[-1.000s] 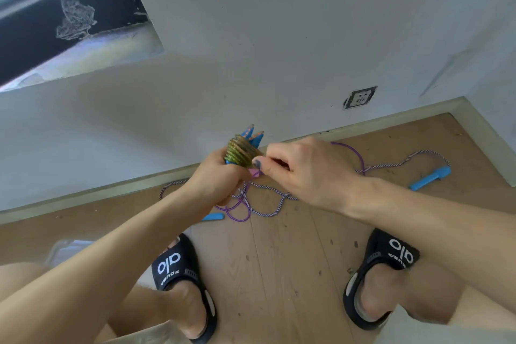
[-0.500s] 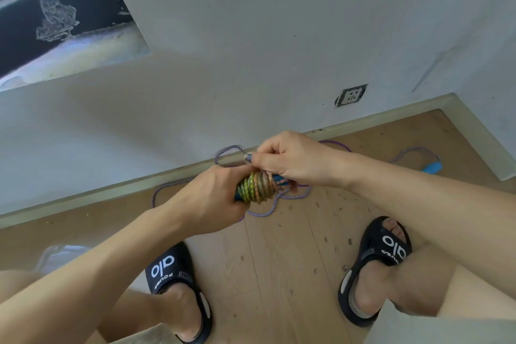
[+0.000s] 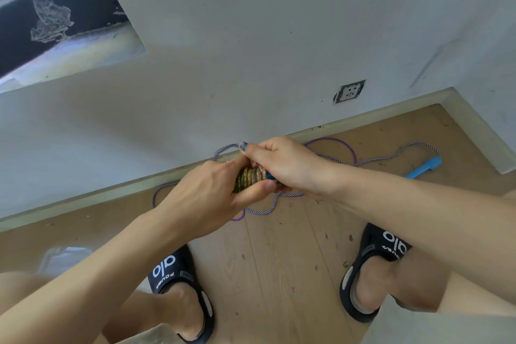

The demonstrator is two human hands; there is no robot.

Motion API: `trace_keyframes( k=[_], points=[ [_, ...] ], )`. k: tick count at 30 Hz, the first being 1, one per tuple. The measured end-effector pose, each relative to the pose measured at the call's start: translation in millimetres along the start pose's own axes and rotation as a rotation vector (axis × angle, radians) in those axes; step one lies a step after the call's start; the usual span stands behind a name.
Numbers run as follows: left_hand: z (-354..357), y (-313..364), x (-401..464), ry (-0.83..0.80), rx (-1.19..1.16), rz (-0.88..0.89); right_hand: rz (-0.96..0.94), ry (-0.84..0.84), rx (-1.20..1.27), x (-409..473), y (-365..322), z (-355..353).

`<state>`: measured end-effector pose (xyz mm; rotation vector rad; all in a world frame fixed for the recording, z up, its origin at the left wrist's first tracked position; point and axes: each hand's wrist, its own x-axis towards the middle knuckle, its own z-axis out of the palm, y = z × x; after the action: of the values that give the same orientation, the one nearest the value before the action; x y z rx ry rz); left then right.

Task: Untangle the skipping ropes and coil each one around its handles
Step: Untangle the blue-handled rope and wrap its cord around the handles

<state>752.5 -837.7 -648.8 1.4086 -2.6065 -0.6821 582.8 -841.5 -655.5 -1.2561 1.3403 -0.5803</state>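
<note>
A multicoloured rope coil [image 3: 249, 178], green, orange and pink, is wound around blue handles and held level above the floor. My left hand [image 3: 212, 198] grips its left end, thumb under the coil. My right hand [image 3: 282, 165] closes over its right end, where a bit of blue handle [image 3: 270, 175] shows. On the floor behind, a purple-and-white braided rope [image 3: 371, 160] and a plain purple rope [image 3: 339, 142] lie looped together. A blue handle [image 3: 424, 167] of the braided rope lies at the right by the wall.
A wooden floor with a pale skirting board [image 3: 363, 123] and a white wall with a socket [image 3: 349, 91] lie ahead. My feet in black slides [image 3: 178, 282] [image 3: 374, 260] stand either side. A clear plastic object [image 3: 62, 257] sits on the floor at left.
The coil has turned from pointing up to lying level between my hands. My right hand has shifted from pinching beside the coil to closing over its right end.
</note>
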Motion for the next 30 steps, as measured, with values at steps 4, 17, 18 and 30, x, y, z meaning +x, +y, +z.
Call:
trace_keyframes(
  k=[4, 17, 18, 30],
  points=[
    [-2.8, 6.6, 1.2, 0.075, -0.137, 0.02, 0.149, -0.075, 0.194, 4.2, -1.6, -4.0],
    [-17.4, 15.4, 2.3, -0.043, -0.874, -0.189, -0.012, -0.145, -0.036, -0.6, -15.8, -26.4],
    [-16.8, 15.2, 2.4, -0.036, -0.89, -0.193, -0.041, -0.097, -0.083, -0.4, -15.0, -26.4],
    [-7.6, 17.8, 6.5, -0.091, -0.838, -0.238, -0.158, 0.165, 0.246, 8.1, -10.8, -31.1]
  ],
)
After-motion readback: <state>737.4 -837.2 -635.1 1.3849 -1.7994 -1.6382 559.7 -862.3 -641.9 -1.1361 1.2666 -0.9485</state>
